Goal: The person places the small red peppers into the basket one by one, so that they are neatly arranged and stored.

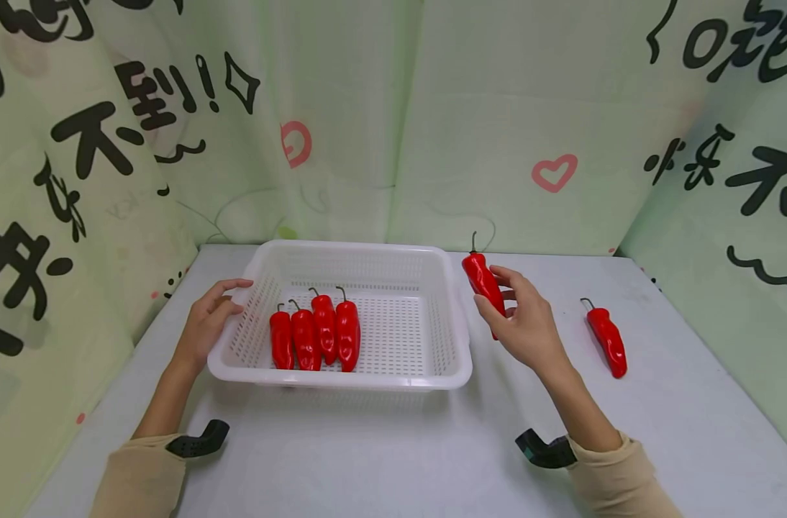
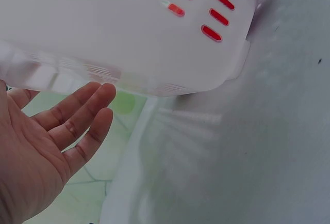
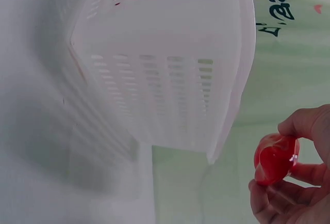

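My right hand (image 1: 528,321) grips a red chili pepper (image 1: 483,277) between thumb and fingers, stem upward, just right of the basket. In the right wrist view, the glossy lower end of that chili pepper (image 3: 275,159) shows within the fingers. A white plastic basket (image 1: 342,380) with slotted walls sits on the table. Several red chili peppers (image 1: 306,339) lie side by side in its left half, stems pointing away. My left hand (image 1: 207,320) is at the basket's left rim, fingertips right against it. Its fingers (image 2: 77,115) look loosely extended in the left wrist view.
Another red chili pepper (image 1: 607,342) lies on the white table (image 1: 380,453) to the right of my right hand. Pale green curtains (image 1: 471,122) with dark lettering stand behind the table and along both sides. A black wrist mount (image 1: 545,450) sticks out by the right sleeve.
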Available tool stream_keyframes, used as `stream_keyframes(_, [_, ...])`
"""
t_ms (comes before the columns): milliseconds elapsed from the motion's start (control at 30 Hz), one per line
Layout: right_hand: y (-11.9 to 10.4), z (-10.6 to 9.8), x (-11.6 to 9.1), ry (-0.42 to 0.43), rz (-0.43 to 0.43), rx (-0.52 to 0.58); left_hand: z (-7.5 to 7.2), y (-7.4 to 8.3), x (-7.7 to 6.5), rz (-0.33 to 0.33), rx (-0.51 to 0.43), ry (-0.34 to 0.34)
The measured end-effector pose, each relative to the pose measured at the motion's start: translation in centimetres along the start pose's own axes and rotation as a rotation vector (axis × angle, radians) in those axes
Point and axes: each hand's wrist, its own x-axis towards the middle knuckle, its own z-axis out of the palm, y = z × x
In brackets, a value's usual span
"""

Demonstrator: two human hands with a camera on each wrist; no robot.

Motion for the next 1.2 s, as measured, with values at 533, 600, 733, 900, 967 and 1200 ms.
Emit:
stream_keyframes(533, [-3.5, 3.4, 0.3, -0.057, -0.074, 0.08, 0.2, -0.1, -0.1, 0.016, -0.007, -0.002])
stream_keyframes(600, [-3.7, 3.9, 0.4, -0.07, -0.09, 0.089, 0.2, -0.1, -0.1, 0.016, -0.007, -0.001])
stream_keyframes(733, [-4.2, 4.8, 0.5, -0.096, -0.111, 0.104, 0.1, -0.1, -0.2, 0.017, -0.006, 0.0])
stream_keyframes(900, [-4.8, 6.0, 0.8, -0.137, -0.104, 0.115, 0.0, -0.1, -0.2, 0.017, -0.006, 0.002])
stream_keyframes(967, [-4.9, 6.4, 0.9, -0.15, -0.102, 0.114, 0.0, -0.1, -0.3, 0.017, -0.005, 0.004])
stream_keyframes(1200, [-5.1, 7.3, 1.2, -0.181, -0.062, 0.079, 0.1, -0.1, -0.1, 0.017, -0.002, 0.005])
